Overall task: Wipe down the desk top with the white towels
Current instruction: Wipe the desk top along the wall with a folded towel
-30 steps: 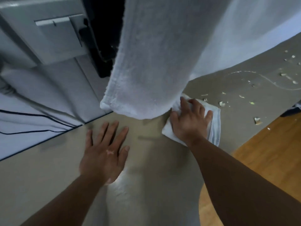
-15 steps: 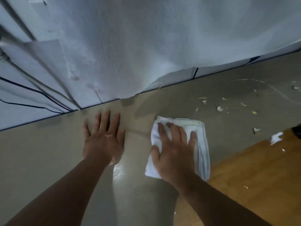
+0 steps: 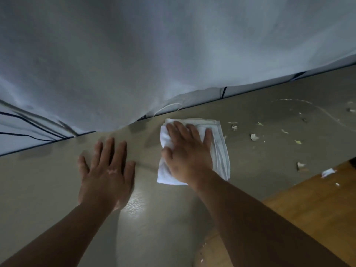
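The left forearm [image 3: 63,232] and the right forearm [image 3: 250,218] are showing bare from wrist to the edge of view. The left hand [image 3: 107,170] is carrying a small pale mark [image 3: 112,172] on its back.

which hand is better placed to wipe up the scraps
Right: the right hand presses flat on the folded white towel, with the scraps just past its edge; the left hand lies bare on the desk top, farther off.

Slid folded towel [image 3: 221,151] left under right grip [image 3: 189,157], away from crumbs [image 3: 254,137], then fwd toward far edge of surface [image 3: 48,180]. Now covered up top by hanging cloth [image 3: 173,54].
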The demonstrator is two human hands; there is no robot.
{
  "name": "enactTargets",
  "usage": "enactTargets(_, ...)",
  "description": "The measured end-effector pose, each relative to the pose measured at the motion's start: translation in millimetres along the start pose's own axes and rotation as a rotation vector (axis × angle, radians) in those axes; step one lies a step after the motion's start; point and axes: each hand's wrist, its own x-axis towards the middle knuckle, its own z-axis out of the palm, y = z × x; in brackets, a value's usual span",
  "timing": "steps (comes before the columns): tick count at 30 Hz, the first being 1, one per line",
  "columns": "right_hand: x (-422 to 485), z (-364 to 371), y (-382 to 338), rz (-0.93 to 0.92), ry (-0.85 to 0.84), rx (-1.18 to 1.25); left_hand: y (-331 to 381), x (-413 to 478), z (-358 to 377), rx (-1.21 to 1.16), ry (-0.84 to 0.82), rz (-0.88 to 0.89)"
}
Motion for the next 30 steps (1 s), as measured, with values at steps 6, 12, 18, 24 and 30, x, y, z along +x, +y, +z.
enactTargets(6,30,-16,55,0.136,0.006,0.008,51,15,3,-0.084,-0.011,0.070)
enactTargets(12,48,-33,116,0.269,0.022,-0.004,95,28,6,0.033,-0.112,0.169)
enactTargets(18,67,-52,177,0.431,0.041,-0.006,98,26,2,0.064,-0.129,0.140)
enactTargets(24,79,-54,189,0.519,0.022,-0.024,100,34,4,0.077,-0.124,0.160)
enactTargets(30,42,-40,144,0.497,0.033,0.020,105,43,6,0.063,-0.127,0.179)
